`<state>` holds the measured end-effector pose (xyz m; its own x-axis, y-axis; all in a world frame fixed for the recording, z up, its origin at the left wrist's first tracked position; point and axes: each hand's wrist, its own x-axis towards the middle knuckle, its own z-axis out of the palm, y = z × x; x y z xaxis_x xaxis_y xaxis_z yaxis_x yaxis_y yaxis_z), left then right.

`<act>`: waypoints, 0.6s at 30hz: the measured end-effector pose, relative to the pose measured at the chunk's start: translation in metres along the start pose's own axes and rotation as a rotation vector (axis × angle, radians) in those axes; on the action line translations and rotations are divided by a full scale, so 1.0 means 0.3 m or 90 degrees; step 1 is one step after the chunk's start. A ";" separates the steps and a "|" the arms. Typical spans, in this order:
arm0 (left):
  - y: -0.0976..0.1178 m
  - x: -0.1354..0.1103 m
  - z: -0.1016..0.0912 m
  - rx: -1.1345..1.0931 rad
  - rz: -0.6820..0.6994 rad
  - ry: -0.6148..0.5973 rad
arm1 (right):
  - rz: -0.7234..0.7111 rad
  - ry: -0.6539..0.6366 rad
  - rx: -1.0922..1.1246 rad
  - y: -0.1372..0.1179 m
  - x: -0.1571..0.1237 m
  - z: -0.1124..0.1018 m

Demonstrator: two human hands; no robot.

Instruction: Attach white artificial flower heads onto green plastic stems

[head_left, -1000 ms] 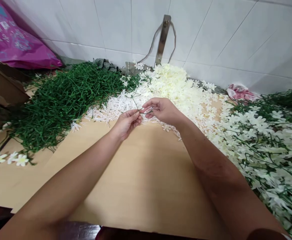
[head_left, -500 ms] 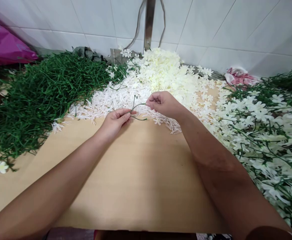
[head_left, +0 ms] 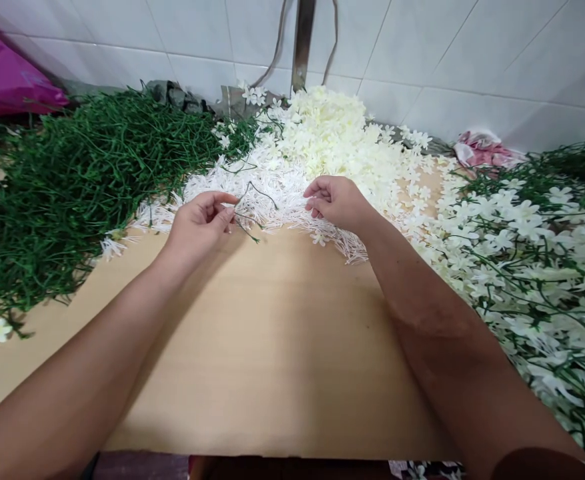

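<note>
My left hand (head_left: 201,220) pinches a green artificial flower stem (head_left: 246,217) between thumb and fingers. Thin branches of the stem fan out to the right, over the front of a pile of white stamen-like strands (head_left: 277,175). My right hand (head_left: 336,203) hovers at the right part of that pile, its fingers loosely curled and apart, with nothing visible in them. Behind it rises a heap of cream-white artificial blossoms (head_left: 327,130). To the left of my left hand lies a big mound of green stems (head_left: 97,167).
Tan board (head_left: 252,347) covers the work surface. Finished-looking white flowers on green stems (head_left: 537,267) are heaped at the right. A tiled wall (head_left: 422,47) with a metal post (head_left: 303,43) stands behind. A pink bag (head_left: 9,73) sits far left, a red-and-white cloth (head_left: 487,150) back right.
My right hand has let go of the stem's branch tip and its fingers have parted. My left hand has moved left with the stem, turning it so the branches point lower right.
</note>
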<state>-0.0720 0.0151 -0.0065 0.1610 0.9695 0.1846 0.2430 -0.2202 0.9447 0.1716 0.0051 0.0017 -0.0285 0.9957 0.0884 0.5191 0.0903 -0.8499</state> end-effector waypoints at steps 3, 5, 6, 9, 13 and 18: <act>0.000 0.008 -0.014 -0.001 0.018 -0.009 | -0.006 0.015 -0.049 -0.009 -0.006 -0.018; -0.001 0.008 -0.020 0.018 0.038 0.002 | -0.007 0.031 -0.076 -0.020 -0.010 -0.033; -0.002 0.008 -0.024 0.036 0.051 0.012 | -0.011 0.039 -0.084 -0.024 -0.012 -0.041; -0.008 0.012 -0.043 0.109 0.098 0.043 | -0.023 0.039 -0.094 -0.029 -0.015 -0.057; -0.009 0.019 -0.067 0.124 0.082 0.073 | -0.027 0.028 -0.130 -0.027 -0.014 -0.067; 0.017 0.012 -0.061 0.034 0.053 0.093 | -0.092 0.125 -0.216 -0.025 -0.007 -0.063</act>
<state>-0.0878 0.0193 0.0040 0.0425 0.9523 0.3021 0.2857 -0.3014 0.9097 0.1839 0.0018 0.0177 0.0254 0.9473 0.3193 0.7744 0.1833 -0.6055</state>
